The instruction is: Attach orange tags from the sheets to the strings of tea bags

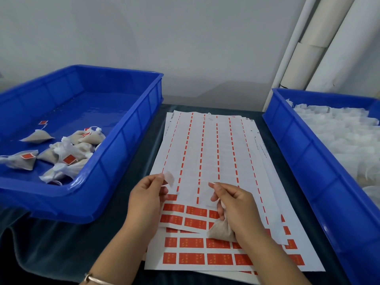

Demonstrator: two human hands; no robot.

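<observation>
While your left hand [147, 199] pinches a peeled tag [169, 178] above the sheets [207, 153] and your right [236, 206] grips the bag [221, 231], the tag could stick to your fingers, missing the string.

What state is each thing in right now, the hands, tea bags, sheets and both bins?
Left hand: pinches a peeled tag, pale side showing.
Right hand: grips a tea bag in its palm, fingers pinched.
Top tag sheet: mostly stripped, orange tags left in its near rows.
Left bin: holds a few tagged tea bags.
Right bin: heaped with white untagged tea bags.
</observation>
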